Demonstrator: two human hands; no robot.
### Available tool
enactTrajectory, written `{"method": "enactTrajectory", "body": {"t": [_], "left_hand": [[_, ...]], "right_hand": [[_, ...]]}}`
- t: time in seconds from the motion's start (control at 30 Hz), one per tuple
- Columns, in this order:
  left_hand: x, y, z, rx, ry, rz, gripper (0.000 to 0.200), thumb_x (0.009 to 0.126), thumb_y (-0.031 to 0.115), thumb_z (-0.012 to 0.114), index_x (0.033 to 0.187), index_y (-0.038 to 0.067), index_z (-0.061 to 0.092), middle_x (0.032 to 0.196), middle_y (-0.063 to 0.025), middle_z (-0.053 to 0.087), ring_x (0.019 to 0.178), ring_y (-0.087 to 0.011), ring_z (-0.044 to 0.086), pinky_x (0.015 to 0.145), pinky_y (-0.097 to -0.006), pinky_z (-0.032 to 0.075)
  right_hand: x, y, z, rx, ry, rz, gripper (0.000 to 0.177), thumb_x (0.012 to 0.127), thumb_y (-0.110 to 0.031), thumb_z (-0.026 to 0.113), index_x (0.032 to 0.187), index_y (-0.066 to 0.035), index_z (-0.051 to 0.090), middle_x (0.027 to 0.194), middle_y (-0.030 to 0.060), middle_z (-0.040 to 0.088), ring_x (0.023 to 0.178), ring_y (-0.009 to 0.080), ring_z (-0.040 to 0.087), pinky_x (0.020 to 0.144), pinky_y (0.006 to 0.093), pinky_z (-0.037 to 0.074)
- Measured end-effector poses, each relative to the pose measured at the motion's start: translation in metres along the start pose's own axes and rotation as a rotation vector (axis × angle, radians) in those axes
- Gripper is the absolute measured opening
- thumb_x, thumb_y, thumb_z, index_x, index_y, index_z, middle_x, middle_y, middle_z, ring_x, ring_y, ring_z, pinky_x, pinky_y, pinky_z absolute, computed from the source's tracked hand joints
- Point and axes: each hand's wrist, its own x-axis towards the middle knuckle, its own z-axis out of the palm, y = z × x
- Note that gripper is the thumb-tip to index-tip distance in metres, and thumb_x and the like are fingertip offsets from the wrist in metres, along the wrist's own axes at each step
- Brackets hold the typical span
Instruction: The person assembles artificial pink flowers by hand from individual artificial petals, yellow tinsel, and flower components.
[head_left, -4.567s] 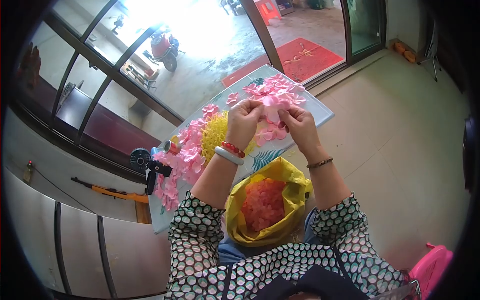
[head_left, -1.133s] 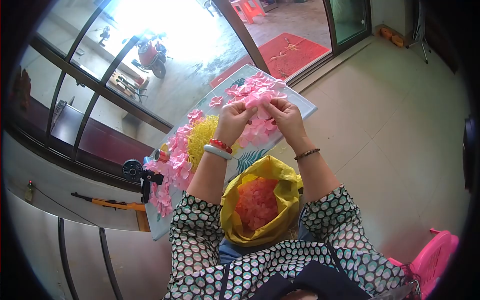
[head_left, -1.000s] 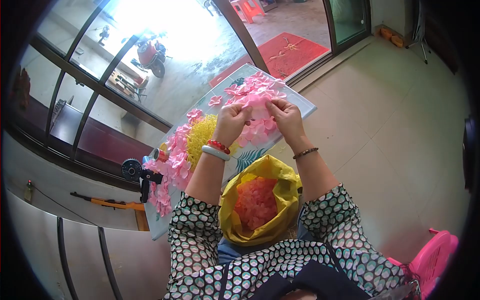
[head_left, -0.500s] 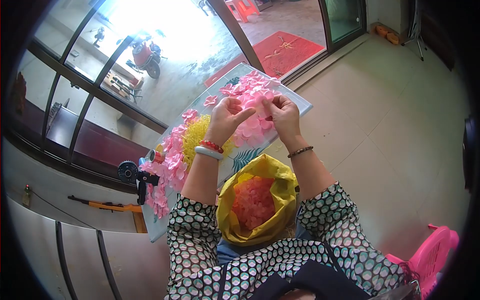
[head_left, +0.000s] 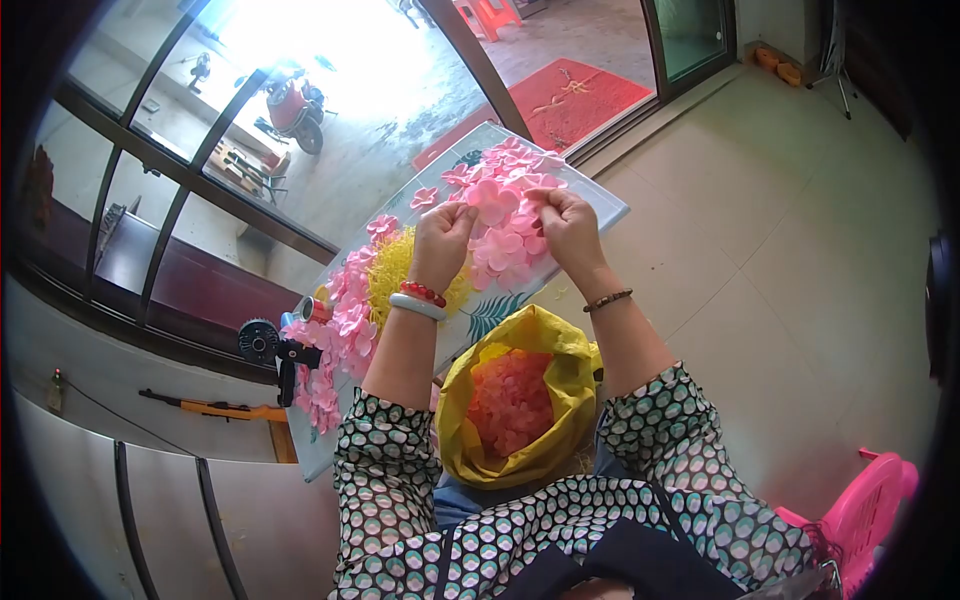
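My left hand (head_left: 443, 243) is closed, its thumb and finger pinching the edge of a pink artificial flower (head_left: 492, 202) with wide petals. Opposite it, my right hand (head_left: 570, 228) pinches pink petals on the other side; the pile behind makes their outline hard to follow. Beneath and beyond both hands lies a heap of pink artificial flowers (head_left: 503, 255) on the table. A tangle of yellow stamens (head_left: 392, 272) sits left of my left wrist. On my lap, a yellow bag (head_left: 462, 440) stands open with pinkish petals (head_left: 507, 400) inside.
The table (head_left: 600, 207) has a pale, leaf-printed cover. More pink flowers (head_left: 350, 325) run along its left side, near a can (head_left: 315, 310) and a black device (head_left: 260, 342). Glazed door frames border the far side. A pink chair (head_left: 868, 510) stands at lower right.
My left fingers, spread apart before, have closed on the flower's edge. The flower now shows broad petals between my hands; my right hand has moved only slightly.
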Motion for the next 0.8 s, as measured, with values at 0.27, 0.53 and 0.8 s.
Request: {"method": "enactTrajectory", "body": {"t": [0.27,0.53,0.8], "left_hand": [[0.002,-0.008,-0.001,-0.003,-0.089,-0.052,0.022,0.092,0.02,0.063,0.084,0.0,0.068,0.072,0.0017,0.063,0.062,-0.0053,0.054,0.059,-0.0232,0.045],[0.01,0.002,-0.007,0.251,0.021,-0.113,0.03,0.085,0.027,0.072,0.071,0.002,0.064,0.063,-0.0009,0.06,0.052,-0.0071,0.052,0.048,-0.0229,0.042],[0.026,-0.014,-0.01,0.019,-0.133,-0.329,0.038,0.084,0.035,0.072,0.061,0.007,0.06,0.054,0.0007,0.055,0.045,-0.0077,0.048,0.043,-0.0219,0.038]], "right_hand": [[0.0,0.004,0.001,-0.015,-0.006,0.099,0.027,0.092,-0.027,0.064,0.084,-0.001,0.068,0.068,-0.0002,0.062,0.059,0.0056,0.054,0.051,0.0215,0.041],[0.004,-0.006,-0.003,0.182,0.182,0.144,0.028,0.09,-0.021,0.065,0.076,0.002,0.068,0.06,-0.0003,0.06,0.052,0.0046,0.048,0.048,0.0257,0.039],[0.006,-0.002,-0.005,0.133,0.178,0.122,0.027,0.09,-0.021,0.066,0.076,0.002,0.068,0.059,0.0006,0.06,0.053,0.0051,0.049,0.049,0.0266,0.04]]}}
